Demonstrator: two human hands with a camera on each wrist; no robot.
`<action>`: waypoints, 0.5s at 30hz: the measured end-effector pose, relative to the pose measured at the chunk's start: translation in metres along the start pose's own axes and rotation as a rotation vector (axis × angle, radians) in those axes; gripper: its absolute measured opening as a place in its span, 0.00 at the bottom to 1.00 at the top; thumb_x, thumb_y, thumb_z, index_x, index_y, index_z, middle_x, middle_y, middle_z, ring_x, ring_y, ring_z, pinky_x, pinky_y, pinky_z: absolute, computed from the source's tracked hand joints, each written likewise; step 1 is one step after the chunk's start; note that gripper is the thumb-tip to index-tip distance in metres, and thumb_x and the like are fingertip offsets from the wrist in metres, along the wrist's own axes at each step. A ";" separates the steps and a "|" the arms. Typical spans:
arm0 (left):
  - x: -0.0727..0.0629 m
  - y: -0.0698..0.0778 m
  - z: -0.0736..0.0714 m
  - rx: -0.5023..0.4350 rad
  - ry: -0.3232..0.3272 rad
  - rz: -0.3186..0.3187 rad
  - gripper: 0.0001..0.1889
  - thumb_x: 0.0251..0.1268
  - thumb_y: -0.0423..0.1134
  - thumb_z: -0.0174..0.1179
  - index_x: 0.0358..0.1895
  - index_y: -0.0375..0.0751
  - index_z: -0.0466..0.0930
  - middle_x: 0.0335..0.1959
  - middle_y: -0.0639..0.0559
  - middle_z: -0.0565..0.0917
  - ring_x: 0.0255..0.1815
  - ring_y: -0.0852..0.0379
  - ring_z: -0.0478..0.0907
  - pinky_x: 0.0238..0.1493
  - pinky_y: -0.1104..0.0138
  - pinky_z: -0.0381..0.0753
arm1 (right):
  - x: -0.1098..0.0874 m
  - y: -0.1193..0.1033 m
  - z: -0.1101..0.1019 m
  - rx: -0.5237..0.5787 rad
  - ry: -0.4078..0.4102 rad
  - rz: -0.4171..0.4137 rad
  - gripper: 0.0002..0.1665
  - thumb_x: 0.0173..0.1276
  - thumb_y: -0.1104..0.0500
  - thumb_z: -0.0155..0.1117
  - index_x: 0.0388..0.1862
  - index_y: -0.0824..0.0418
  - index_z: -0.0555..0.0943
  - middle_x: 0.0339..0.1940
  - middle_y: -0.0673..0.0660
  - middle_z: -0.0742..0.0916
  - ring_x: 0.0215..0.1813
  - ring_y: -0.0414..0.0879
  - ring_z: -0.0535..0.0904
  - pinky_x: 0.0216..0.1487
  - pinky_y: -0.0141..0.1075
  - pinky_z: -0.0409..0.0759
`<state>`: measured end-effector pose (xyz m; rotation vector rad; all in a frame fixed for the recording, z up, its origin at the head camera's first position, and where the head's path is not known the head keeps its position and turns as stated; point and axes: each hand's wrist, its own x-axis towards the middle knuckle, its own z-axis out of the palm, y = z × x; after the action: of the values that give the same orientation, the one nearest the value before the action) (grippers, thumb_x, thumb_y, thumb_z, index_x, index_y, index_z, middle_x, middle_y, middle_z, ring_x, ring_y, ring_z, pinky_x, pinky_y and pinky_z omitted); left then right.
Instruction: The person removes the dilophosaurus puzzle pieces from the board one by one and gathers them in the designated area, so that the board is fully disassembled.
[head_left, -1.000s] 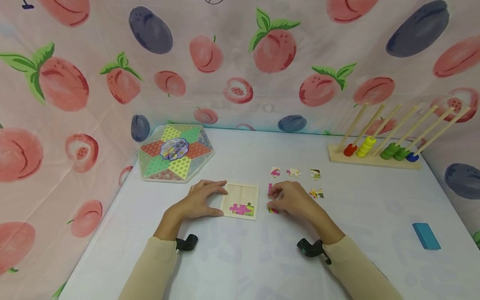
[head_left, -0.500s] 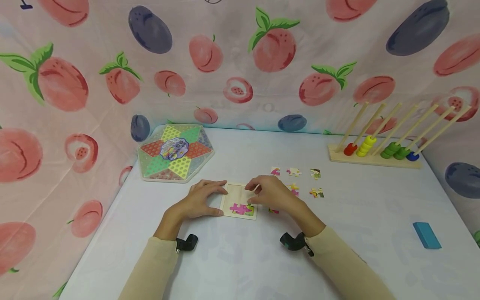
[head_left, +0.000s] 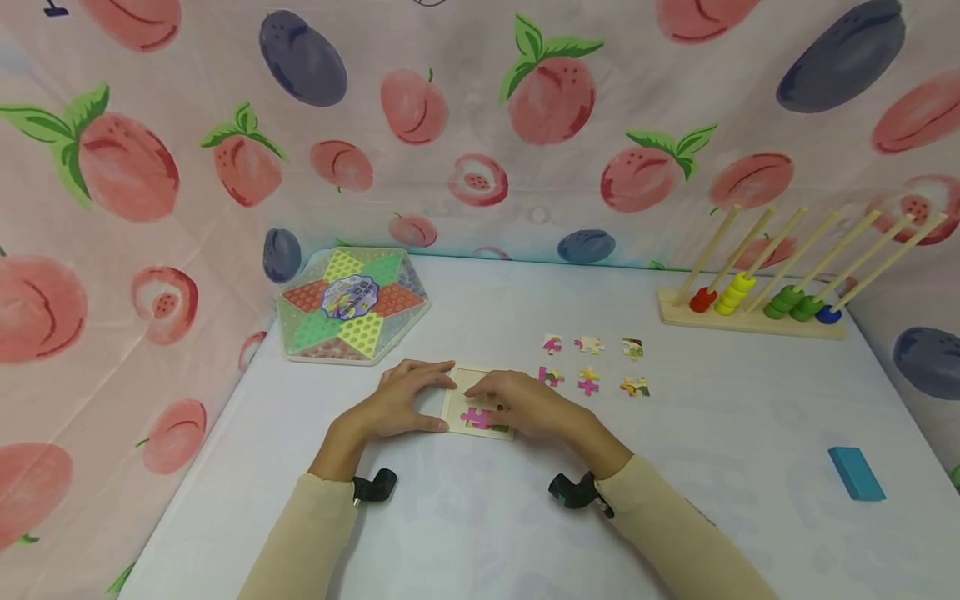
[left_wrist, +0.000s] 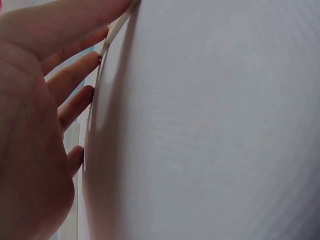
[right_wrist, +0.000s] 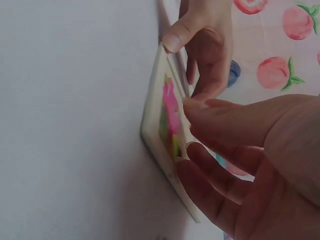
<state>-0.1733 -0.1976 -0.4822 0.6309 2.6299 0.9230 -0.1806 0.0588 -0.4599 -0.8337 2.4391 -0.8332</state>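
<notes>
A shallow wooden puzzle tray (head_left: 453,417) lies on the table, with joined pink and green jigsaw pieces (head_left: 476,417) in its lower right part. My left hand (head_left: 397,400) steadies the tray's left side, thumb and fingertips spread along that edge. Over the tray's right half is my right hand (head_left: 528,404), fingers bent loosely and thumb by the joined pieces. In the right wrist view its fingertips (right_wrist: 184,162) are close to the tray, and no piece shows between them. Loose jigsaw pieces (head_left: 588,381) lie in two rows right of the tray.
A hexagonal Chinese checkers board (head_left: 352,304) lies at the back left. A wooden peg stand with coloured beads (head_left: 750,317) is at the back right. A blue block (head_left: 857,473) lies on the right. Fruit-printed cloth (head_left: 480,108) hangs behind the table.
My right hand has moved left from the loose pieces to over the tray, then lower toward the joined pieces. The loose piece nearest me is out of sight now. My left hand stays put.
</notes>
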 end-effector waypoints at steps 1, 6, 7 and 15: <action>0.000 0.000 0.000 -0.001 -0.001 0.000 0.30 0.53 0.50 0.78 0.61 0.57 0.81 0.80 0.58 0.67 0.76 0.50 0.61 0.75 0.42 0.51 | 0.000 0.001 0.001 -0.004 -0.002 -0.008 0.24 0.70 0.62 0.69 0.64 0.58 0.82 0.64 0.55 0.85 0.65 0.49 0.80 0.69 0.46 0.79; 0.001 -0.001 0.001 -0.011 0.002 0.004 0.30 0.53 0.50 0.78 0.61 0.57 0.81 0.80 0.59 0.66 0.76 0.50 0.61 0.75 0.43 0.51 | 0.000 0.005 0.004 -0.040 0.008 -0.039 0.22 0.70 0.66 0.67 0.63 0.59 0.83 0.59 0.55 0.86 0.57 0.46 0.81 0.63 0.43 0.81; 0.001 -0.001 0.001 -0.015 0.003 0.005 0.30 0.53 0.50 0.78 0.61 0.57 0.81 0.80 0.59 0.66 0.76 0.51 0.61 0.75 0.43 0.51 | 0.000 0.006 0.005 -0.046 0.015 -0.045 0.21 0.70 0.66 0.67 0.62 0.59 0.84 0.57 0.54 0.86 0.55 0.45 0.81 0.62 0.43 0.81; 0.000 -0.001 0.000 -0.008 0.005 0.008 0.29 0.53 0.50 0.78 0.60 0.57 0.81 0.80 0.58 0.66 0.76 0.50 0.62 0.75 0.42 0.51 | -0.001 0.003 0.006 -0.107 0.047 -0.056 0.17 0.68 0.67 0.69 0.54 0.57 0.89 0.51 0.53 0.90 0.52 0.45 0.83 0.59 0.42 0.82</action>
<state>-0.1733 -0.1984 -0.4832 0.6379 2.6281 0.9380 -0.1774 0.0587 -0.4660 -0.9358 2.5309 -0.7553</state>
